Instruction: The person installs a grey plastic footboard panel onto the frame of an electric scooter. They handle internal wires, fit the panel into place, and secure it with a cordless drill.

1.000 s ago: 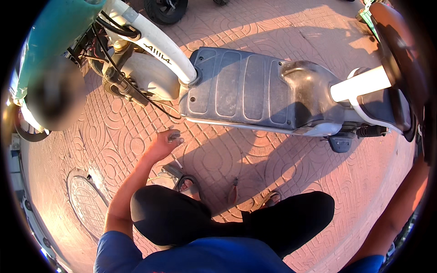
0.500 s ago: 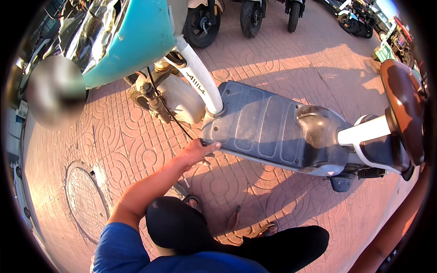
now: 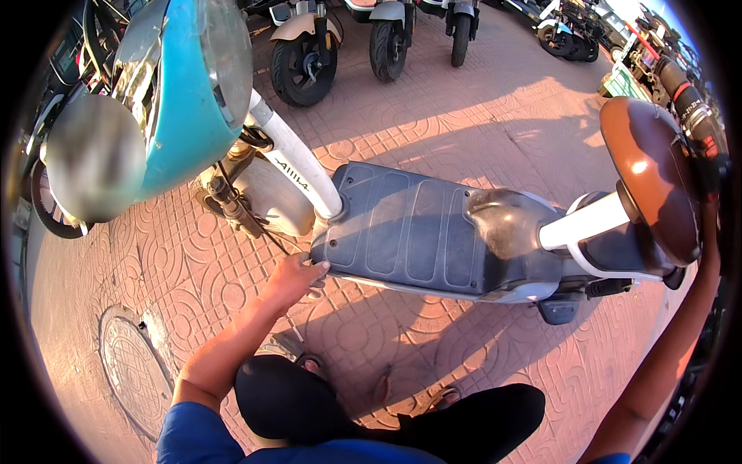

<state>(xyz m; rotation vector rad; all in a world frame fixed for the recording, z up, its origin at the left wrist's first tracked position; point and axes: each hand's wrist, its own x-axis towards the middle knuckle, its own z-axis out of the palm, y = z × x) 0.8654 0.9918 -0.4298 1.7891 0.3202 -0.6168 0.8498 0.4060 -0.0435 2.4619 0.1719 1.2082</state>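
Across in front of me stands a scooter with a teal front panel (image 3: 189, 108), a white stem (image 3: 297, 166) and a dark grey footboard (image 3: 410, 228). My left hand (image 3: 296, 276) is closed on the footboard's near front corner, thumb over the top edge and fingers curled below it. A thin black cable (image 3: 272, 241) runs down from the front fork to just beside that hand. At the right, a brown saddle (image 3: 645, 178) sits on a white post (image 3: 583, 220). My right forearm (image 3: 668, 348) reaches up behind the saddle; its hand is lost in the dark rim.
Several parked scooters stand beyond, including one front wheel (image 3: 304, 69). A green crate (image 3: 621, 83) is at the far right. Reddish patterned paving (image 3: 495, 108) covers the ground, with a round manhole cover (image 3: 131, 367) at left. My bent knee (image 3: 282, 398) is close below the footboard.
The scooter appears farther left and slightly lower in the picture. My left hand keeps its hold on the footboard corner. More of my right forearm shows beside the saddle.
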